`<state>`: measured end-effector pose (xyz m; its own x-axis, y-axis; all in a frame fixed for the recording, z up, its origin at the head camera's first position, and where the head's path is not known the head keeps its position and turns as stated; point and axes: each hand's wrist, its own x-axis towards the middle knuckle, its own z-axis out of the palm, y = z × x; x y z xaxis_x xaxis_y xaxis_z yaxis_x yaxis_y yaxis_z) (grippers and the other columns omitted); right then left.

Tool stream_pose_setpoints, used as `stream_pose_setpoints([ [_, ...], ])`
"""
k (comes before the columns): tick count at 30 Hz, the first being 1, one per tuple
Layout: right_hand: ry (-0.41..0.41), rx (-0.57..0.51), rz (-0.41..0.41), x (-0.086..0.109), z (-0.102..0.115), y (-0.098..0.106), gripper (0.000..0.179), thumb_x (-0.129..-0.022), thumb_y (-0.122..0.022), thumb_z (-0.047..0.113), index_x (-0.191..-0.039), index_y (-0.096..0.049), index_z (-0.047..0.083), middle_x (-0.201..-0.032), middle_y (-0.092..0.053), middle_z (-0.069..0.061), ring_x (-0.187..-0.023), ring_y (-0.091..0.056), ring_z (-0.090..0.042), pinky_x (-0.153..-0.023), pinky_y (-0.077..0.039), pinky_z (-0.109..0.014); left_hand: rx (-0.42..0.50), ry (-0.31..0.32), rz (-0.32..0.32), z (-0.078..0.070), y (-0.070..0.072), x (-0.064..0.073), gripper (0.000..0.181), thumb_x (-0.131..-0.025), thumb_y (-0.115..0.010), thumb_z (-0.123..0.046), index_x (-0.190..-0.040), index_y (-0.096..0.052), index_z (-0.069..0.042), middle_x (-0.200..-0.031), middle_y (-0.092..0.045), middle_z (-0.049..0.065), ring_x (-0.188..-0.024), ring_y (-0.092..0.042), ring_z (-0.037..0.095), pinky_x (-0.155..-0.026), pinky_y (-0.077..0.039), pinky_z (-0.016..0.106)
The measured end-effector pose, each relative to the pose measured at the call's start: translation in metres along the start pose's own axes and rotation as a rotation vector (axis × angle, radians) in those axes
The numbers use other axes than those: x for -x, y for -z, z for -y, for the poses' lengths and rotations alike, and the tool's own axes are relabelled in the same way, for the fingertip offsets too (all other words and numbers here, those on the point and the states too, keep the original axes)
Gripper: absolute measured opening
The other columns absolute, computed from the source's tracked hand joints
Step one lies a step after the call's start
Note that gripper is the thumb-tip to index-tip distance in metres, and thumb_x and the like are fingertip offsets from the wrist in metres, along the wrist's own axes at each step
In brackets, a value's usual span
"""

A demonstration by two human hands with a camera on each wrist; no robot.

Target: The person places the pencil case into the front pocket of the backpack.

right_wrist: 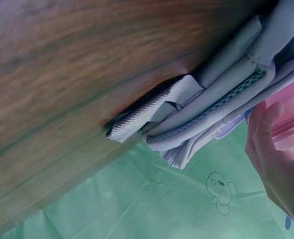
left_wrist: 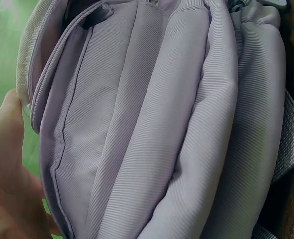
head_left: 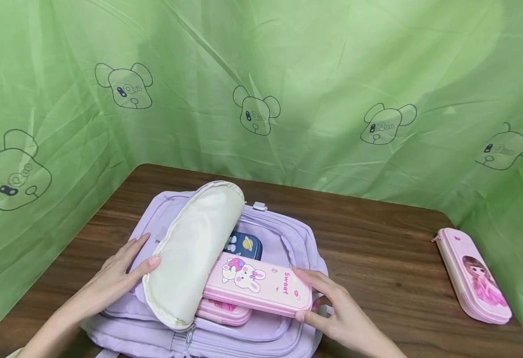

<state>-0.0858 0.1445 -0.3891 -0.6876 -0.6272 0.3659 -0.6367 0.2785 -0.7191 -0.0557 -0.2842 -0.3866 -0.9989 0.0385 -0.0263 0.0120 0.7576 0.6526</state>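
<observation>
A lilac backpack point(head_left: 303, 243) lies on the table with its front pocket flap point(head_left: 194, 248) folded over to the left, showing a cream lining. My left hand point(head_left: 118, 276) is at the flap's left edge, thumb touching the edge and fingers fairly straight along the bag. With thumb and fingers, my right hand point(head_left: 339, 311) grips the right end of a pink pencil case point(head_left: 265, 281) printed with a rabbit and "Sweet". The left end of that case is under the flap. Below it sits another pink case point(head_left: 225, 312), and behind it a dark blue case point(head_left: 250, 243) with a planet; the flap partly hides both.
A pink pencil case with a doll picture point(head_left: 478, 278) lies at the right side of the brown wooden table point(head_left: 377, 248). Green cloth point(head_left: 324, 74) with bear-head outlines surrounds the table's back and sides. A webbing strap point(right_wrist: 162, 107) sticks out from the bag.
</observation>
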Motion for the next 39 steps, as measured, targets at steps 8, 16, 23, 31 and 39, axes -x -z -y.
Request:
stream_pose_setpoints([
  [8, 0.022, -0.017, -0.001, -0.001, -0.001, -0.001, 0.068, -0.075, -0.077, 0.010, -0.135, -0.046, 0.002, -0.127, -0.052, -0.014, -0.096, -0.054, -0.014, -0.065, -0.052, -0.028, 0.001, 0.006, 0.007, -0.002, 0.000, 0.000, 0.070, -0.096, -0.045, -0.042, -0.149, -0.017, -0.007, -0.144, -0.013, 0.037, -0.125, -0.013, 0.062, -0.084, -0.014, 0.077],
  [16, 0.024, -0.047, 0.003, -0.004, -0.002, -0.002, 0.070, -0.074, -0.078, 0.011, -0.136, -0.046, 0.003, -0.127, -0.052, -0.013, -0.097, -0.054, -0.015, -0.065, -0.052, -0.028, 0.006, -0.017, 0.017, -0.001, 0.002, -0.001, 0.068, -0.096, -0.044, -0.040, -0.149, -0.018, -0.005, -0.144, -0.012, 0.037, -0.126, -0.012, 0.060, -0.085, -0.012, 0.077],
  [23, 0.010, -0.085, 0.002, -0.009, -0.001, -0.002, 0.069, -0.072, -0.079, 0.013, -0.134, -0.050, 0.004, -0.124, -0.055, -0.012, -0.088, -0.057, -0.015, -0.063, -0.053, -0.029, 0.020, -0.021, 0.023, 0.000, 0.001, -0.002, 0.067, -0.097, -0.044, -0.039, -0.149, -0.017, -0.005, -0.143, -0.010, 0.040, -0.125, -0.010, 0.062, -0.088, -0.009, 0.076],
  [31, -0.008, -0.105, 0.003, -0.013, 0.002, -0.003, 0.068, -0.070, -0.081, 0.016, -0.132, -0.053, 0.006, -0.123, -0.056, -0.010, -0.089, -0.058, -0.014, -0.062, -0.053, -0.029, 0.044, -0.026, 0.017, -0.002, 0.000, -0.001, 0.067, -0.097, -0.044, -0.039, -0.149, -0.017, -0.005, -0.143, -0.009, 0.040, -0.125, -0.008, 0.062, -0.092, -0.006, 0.075],
  [39, -0.008, -0.083, 0.000, -0.016, 0.005, -0.008, 0.067, -0.072, -0.080, 0.018, -0.132, -0.052, 0.007, -0.125, -0.055, -0.009, -0.089, -0.056, -0.013, -0.062, -0.053, -0.029, 0.008, -0.014, 0.049, -0.004, 0.002, 0.000, 0.071, -0.096, -0.046, -0.040, -0.149, -0.016, -0.004, -0.144, -0.011, 0.037, -0.123, -0.010, 0.065, -0.083, -0.014, 0.078],
])
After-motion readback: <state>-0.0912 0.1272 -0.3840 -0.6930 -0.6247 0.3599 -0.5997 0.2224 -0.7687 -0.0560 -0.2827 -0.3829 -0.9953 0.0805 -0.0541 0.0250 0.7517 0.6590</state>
